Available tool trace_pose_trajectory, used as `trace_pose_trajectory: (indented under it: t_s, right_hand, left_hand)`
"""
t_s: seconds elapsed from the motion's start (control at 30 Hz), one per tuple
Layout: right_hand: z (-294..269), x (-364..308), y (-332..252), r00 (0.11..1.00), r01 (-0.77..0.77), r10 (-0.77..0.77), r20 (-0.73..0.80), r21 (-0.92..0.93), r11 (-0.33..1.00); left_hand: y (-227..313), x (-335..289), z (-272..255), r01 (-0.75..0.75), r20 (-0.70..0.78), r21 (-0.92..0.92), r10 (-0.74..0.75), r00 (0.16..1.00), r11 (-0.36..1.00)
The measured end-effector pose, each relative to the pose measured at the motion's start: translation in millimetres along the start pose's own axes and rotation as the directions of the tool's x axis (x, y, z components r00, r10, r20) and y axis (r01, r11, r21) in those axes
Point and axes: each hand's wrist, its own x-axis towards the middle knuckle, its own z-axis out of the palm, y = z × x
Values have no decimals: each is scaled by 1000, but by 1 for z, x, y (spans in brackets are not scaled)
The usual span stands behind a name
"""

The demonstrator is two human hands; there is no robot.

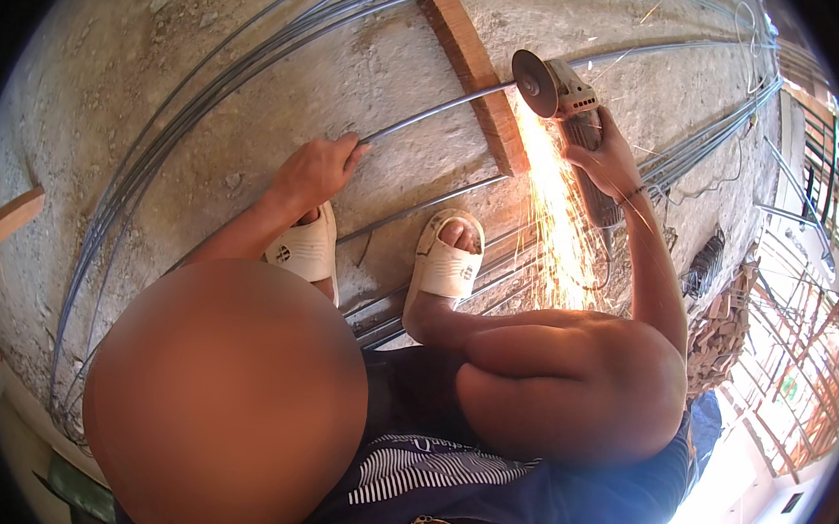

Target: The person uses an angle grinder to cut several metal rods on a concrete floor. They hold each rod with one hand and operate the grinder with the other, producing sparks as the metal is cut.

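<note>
My left hand (319,173) is closed round a steel rod (433,112), with the thumb lying along it. The rod runs up to the right across a wooden plank (472,65) lying on the ground. My right hand (606,160) grips an angle grinder (586,181) by its body. Its cutting disc (535,84) meets the rod just right of the plank. A bright stream of sparks (555,208) shoots from the disc back toward my legs.
Long bundled rods (249,64) curve across the concrete floor (93,98) at left and far side. More rods (706,135) lie at right. My sandalled feet stand near the sparks, beside a second loose rod (433,205). A wood piece (4,224) lies far left.
</note>
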Motion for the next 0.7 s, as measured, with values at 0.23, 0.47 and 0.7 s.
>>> trace_pose_trajectory:
  t_s: [0.23, 0.47, 0.7]
  right_hand:
    - [1, 0, 1, 1000, -1, 1, -11, -15, 1000]
    - [1, 13, 3, 999, 46, -46, -1, -24, 999]
    - [3, 7, 7, 1000, -22, 21, 6, 42, 999]
  left_hand:
    - [-2, 1, 2, 4, 5, -7, -4, 1000, 1000]
    - [-2, 0, 2, -3, -6, 4, 3, 1000, 1000]
    - [-1, 2, -1, 2, 10, -18, -2, 1000, 1000]
